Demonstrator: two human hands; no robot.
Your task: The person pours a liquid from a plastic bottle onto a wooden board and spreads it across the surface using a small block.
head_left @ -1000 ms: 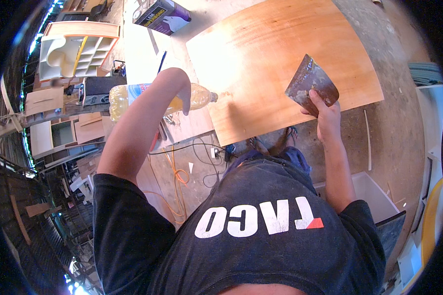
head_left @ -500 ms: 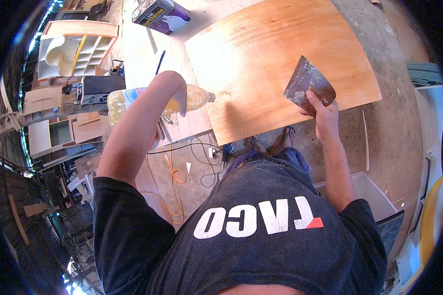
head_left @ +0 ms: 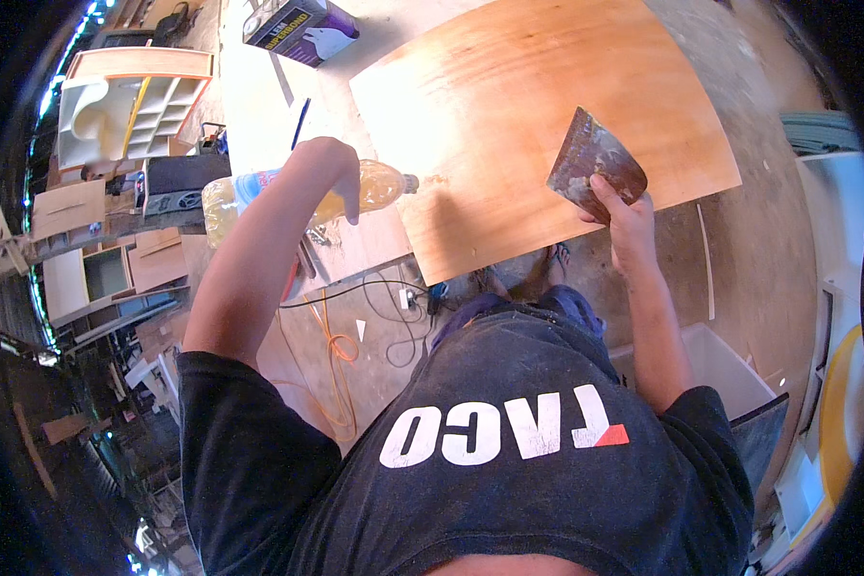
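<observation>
My left hand is closed around a clear plastic bottle of yellowish liquid. The bottle lies on its side in my grip, its neck pointing right over the left edge of a plywood sheet. A small wet-looking patch shows on the wood by the bottle's mouth. My forearm covers part of the bottle and its label. Above the sheet's right half, my right hand grips a stained, flat scraper, thumb on its face and broad edge tipped up to the left.
A purple and black can stands at the far left of the work surface. A blue pen-like stick and some small metal tools lie near the bottle. An orange cord and dark cables run over the floor. A shelf unit stands farther left.
The view has shifted slightly, so the surroundings sit a little farther left. Both hands keep their holds on the bottle and the scraper with almost no movement.
</observation>
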